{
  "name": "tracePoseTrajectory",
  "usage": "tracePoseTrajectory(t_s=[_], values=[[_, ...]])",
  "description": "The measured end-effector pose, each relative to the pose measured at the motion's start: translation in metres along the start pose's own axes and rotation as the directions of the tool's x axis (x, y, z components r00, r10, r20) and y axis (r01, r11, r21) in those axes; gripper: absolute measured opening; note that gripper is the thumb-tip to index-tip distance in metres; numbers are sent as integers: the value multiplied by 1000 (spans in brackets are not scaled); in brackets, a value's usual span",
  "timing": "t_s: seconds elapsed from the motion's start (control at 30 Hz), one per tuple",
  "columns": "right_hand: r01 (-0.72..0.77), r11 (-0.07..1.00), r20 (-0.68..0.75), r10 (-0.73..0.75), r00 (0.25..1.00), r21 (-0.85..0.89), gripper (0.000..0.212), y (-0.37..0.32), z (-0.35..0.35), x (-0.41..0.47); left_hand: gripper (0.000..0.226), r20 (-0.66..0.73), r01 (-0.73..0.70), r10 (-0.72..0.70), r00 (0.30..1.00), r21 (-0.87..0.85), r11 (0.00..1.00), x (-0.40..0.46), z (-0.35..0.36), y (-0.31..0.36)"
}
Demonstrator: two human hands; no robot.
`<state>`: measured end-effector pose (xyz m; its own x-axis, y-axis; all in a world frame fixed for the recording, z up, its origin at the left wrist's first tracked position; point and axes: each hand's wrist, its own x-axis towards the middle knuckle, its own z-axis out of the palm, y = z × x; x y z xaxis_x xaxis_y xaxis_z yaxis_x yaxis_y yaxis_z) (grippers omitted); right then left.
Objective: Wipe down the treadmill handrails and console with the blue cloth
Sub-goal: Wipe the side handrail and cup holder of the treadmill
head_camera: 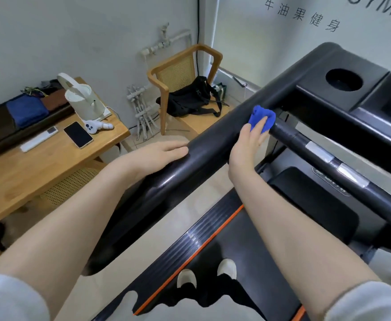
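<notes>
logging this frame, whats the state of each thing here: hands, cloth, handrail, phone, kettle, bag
right hand: presses the cloth
blue cloth: bunched on the handrail
left hand: flat on the handrail
left handrail: being wiped
phone: screen dark, flat on table
kettle: upright
black bag: on chair

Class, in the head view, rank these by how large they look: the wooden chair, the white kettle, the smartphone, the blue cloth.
1. wooden chair
2. white kettle
3. smartphone
4. blue cloth, partly hidden under the right hand, so close to the smartphone.
</notes>
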<state>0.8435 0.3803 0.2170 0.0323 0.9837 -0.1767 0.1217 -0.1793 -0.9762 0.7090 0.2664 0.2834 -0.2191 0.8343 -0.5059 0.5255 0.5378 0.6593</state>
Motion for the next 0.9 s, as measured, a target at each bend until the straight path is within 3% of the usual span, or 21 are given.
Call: tracePoseTrajectory(t_s=[0.07,0.13,0.23,0.3,0.37,0.47,0.57,0.63,0.8,0.9], values=[[-12,1000,28,13,1000,-9,55,-1,0,-11,35,-15,-39,38,999,-63,997,1,-1,-2],[127,979,99,-112,989,-160,55,6,3,-42,35,32,-79,80,996,-27,996,0,-4,-2],[474,734,265,-393,881,-486,60,20,8,-87,38,97,-119,124,988,-52,991,2,-8,-7],[541,560,323,-445,835,-627,62,20,7,-91,41,108,-149,151,983,-27,989,5,-9,-12],[586,469,389,-454,802,-661,61,11,5,-81,42,113,-194,191,975,11,981,8,-9,-15],[716,296,524,-517,677,-632,54,0,2,-50,44,118,-216,211,970,34,976,9,-9,-18],[773,96,657,-468,592,-627,49,-22,4,-6,42,113,-224,219,969,38,974,11,-10,-22],[768,1,710,-382,592,-640,48,-39,8,20,39,82,-194,190,978,39,980,11,-11,-24],[714,-25,701,-217,679,-700,57,-62,31,37,41,29,-193,191,981,99,976,13,-11,-21],[825,-24,822,-102,560,-565,47,-61,50,4,42,-33,-149,153,988,101,984,20,-13,-17]])
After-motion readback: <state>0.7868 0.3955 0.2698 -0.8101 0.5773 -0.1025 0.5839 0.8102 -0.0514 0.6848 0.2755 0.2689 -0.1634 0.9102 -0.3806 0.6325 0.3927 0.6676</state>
